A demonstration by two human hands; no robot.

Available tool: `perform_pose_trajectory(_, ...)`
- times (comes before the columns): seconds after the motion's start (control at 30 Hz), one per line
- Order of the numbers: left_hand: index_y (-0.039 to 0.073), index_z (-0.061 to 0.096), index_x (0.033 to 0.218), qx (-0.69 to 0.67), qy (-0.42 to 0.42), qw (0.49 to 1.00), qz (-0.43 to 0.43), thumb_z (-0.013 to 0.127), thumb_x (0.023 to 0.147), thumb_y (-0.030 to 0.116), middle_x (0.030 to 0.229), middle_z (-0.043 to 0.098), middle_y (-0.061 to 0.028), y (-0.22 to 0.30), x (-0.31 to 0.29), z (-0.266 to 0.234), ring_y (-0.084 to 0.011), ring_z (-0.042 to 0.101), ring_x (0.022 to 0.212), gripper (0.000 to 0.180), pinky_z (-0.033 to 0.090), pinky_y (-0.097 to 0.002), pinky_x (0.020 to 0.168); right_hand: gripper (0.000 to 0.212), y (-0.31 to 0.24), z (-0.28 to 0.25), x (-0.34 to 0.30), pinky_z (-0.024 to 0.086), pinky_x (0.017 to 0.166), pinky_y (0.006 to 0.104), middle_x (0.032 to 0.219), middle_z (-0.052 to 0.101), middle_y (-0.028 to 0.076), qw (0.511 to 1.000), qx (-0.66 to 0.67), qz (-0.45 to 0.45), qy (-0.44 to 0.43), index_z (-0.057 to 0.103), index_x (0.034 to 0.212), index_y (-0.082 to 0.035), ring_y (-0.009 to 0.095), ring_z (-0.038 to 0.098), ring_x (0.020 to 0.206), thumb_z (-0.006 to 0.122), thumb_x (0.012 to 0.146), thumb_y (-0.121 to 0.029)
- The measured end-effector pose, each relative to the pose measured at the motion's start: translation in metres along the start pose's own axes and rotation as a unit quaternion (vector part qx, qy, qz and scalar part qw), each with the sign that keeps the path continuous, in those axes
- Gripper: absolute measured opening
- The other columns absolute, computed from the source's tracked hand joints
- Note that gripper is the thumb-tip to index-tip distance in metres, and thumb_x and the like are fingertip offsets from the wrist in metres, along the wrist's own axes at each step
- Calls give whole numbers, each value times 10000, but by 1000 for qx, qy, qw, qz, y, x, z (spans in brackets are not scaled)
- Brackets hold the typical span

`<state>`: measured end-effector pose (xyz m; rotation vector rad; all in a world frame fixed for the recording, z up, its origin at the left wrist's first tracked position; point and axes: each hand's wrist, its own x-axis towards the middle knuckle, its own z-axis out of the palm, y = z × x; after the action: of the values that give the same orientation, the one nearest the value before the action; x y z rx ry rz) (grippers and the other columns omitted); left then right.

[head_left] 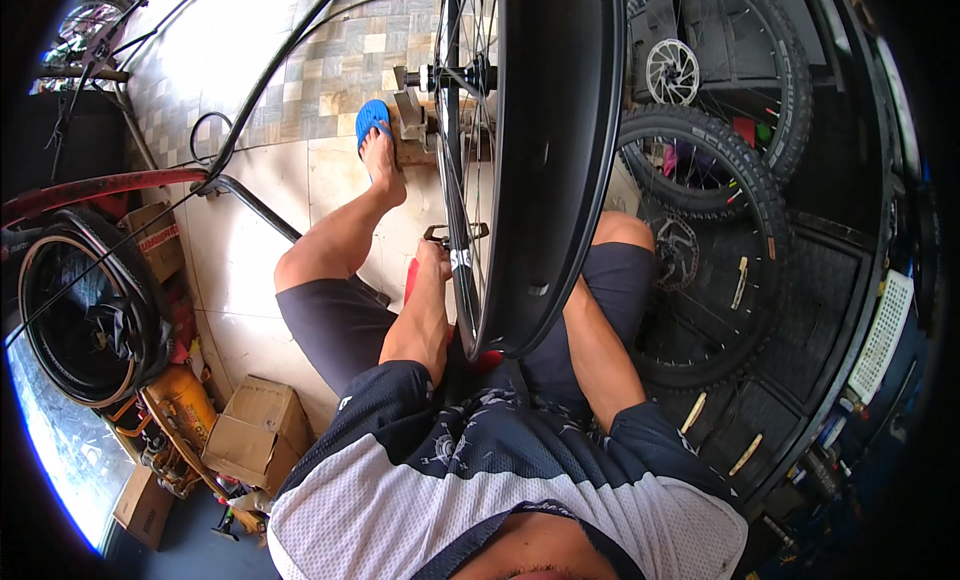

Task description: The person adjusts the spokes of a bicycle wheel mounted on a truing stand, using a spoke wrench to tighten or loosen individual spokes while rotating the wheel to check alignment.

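In the head view, our left hand (433, 262) curls at a dark metal part (438, 231); the wheel (556, 170), just right of it, hides our right hand, and we cannot tell either grip. Light, steady pressure should serve us best.

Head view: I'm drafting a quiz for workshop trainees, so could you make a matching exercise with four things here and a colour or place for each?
1. Sandal
2. Upright wheel
3. Left hand
4. Upper brake disc

A. Between left knee and wheel
B. Silver
C. Blue
D. Wide and black

Pairs: 1-C; 2-D; 3-A; 4-B
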<state>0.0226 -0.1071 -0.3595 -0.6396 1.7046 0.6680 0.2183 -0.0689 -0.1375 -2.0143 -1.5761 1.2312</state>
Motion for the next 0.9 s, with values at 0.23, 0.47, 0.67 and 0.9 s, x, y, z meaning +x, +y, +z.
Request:
perform_pose_trajectory(0.23,-32,492,1401,3,2,1000,0,438,1003,382,1399,527,-178,-2,-2,-8,-330,524,1233,577,409,-498,1006,258,0,0,0,539,717,400,900,740,141,1000,-5,16,-6,709,1040,-67,281,722,810,683,948,-308)
perform_pose_trajectory(0.47,-47,510,1382,5,5,1000,5,436,1009,397,1374,552,-180,-2,-2,-8,-322,539,1211,584,419,-474,1000,262,1,1,0,535,711,402,888,736,135,1000,-3,1,-2,708,1027,-67,280,718,799,679,948,-316)
perform_pose_trajectory(0.67,-61,526,1366,9,5,1000,8,434,1015,409,1352,573,-181,-2,-3,-13,-315,553,1193,594,428,-453,994,268,1,0,0,534,710,403,885,735,137,1000,-2,-3,0,704,1025,-65,281,719,797,676,949,-319)
perform_pose_trajectory(0.9,-76,544,1348,18,7,999,31,432,1021,423,1327,597,-183,4,-4,-14,-307,569,1172,607,439,-429,988,257,14,5,0,536,711,408,876,736,137,1000,0,-4,2,703,1028,-67,280,722,799,673,952,-310)
